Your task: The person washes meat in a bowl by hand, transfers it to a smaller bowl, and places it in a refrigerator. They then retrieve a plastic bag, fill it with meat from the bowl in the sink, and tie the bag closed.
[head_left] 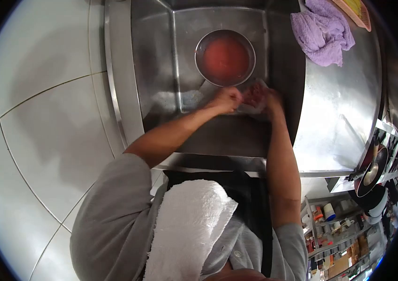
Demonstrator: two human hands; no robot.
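Note:
Inside the metal sink, a clear plastic bag with raw red meat in it is between my hands. My right hand grips the bag along its right side. At the bag's left edge, my left hand is closed with fingers pinched together; I cannot tell what is in them. Just beyond both hands stands a round metal bowl of cloudy red liquid. The bowl's near rim is close to my left fingers.
Right of the sink runs a steel counter, with a crumpled purple towel and a pink basket at its far end. A frying pan and cluttered shelves stand at lower right. White tiles cover the left side.

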